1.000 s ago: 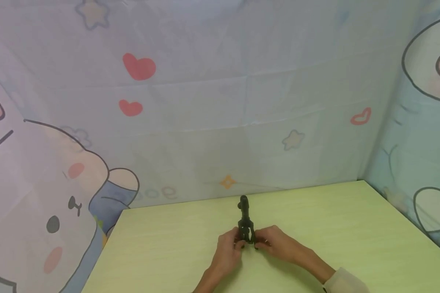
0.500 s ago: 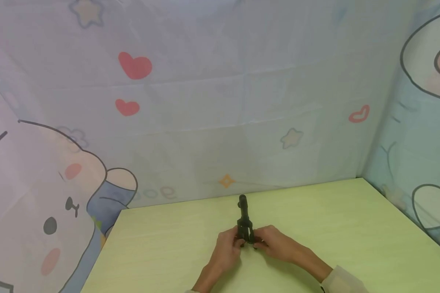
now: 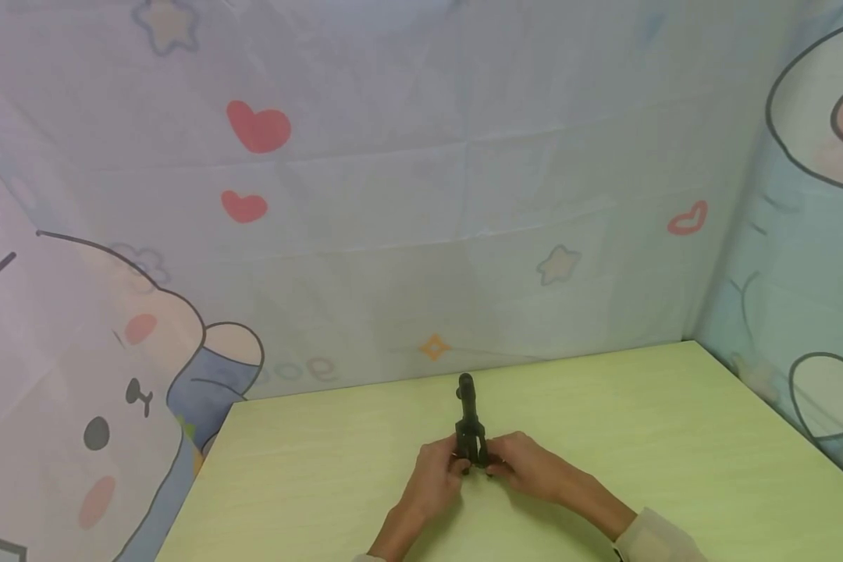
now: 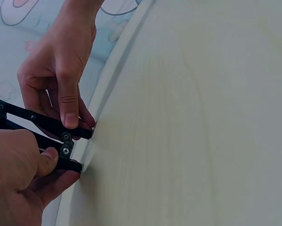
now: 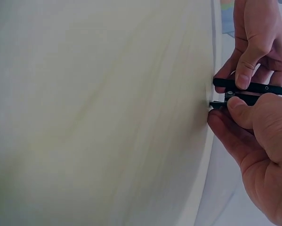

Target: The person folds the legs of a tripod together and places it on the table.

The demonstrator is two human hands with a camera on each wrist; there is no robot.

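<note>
A small black tripod [image 3: 467, 410] with hinged legs stands near the middle of the table, its stem pointing toward the back wall in the head view. My left hand [image 3: 432, 480] pinches one leg between thumb and fingers. On the other side, my right hand [image 3: 530, 467] pinches another leg the same way. Close up in the left wrist view, the two legs [image 4: 53, 126] are spread apart with a small hinged brace [image 4: 65, 146] between them. Thumb and fingertips of my right hand [image 5: 268, 141] lie at a leg's end in the right wrist view. My fingers partly hide the legs.
The pale yellow table [image 3: 323, 460] stretches out around both hands. A cloth backdrop [image 3: 393, 195] printed with hearts, stars and cartoon animals hangs behind it and along both sides.
The head view has shifted slightly. Both hands keep their hold on the tripod's legs in nearly the same place, with only small finger movement.
</note>
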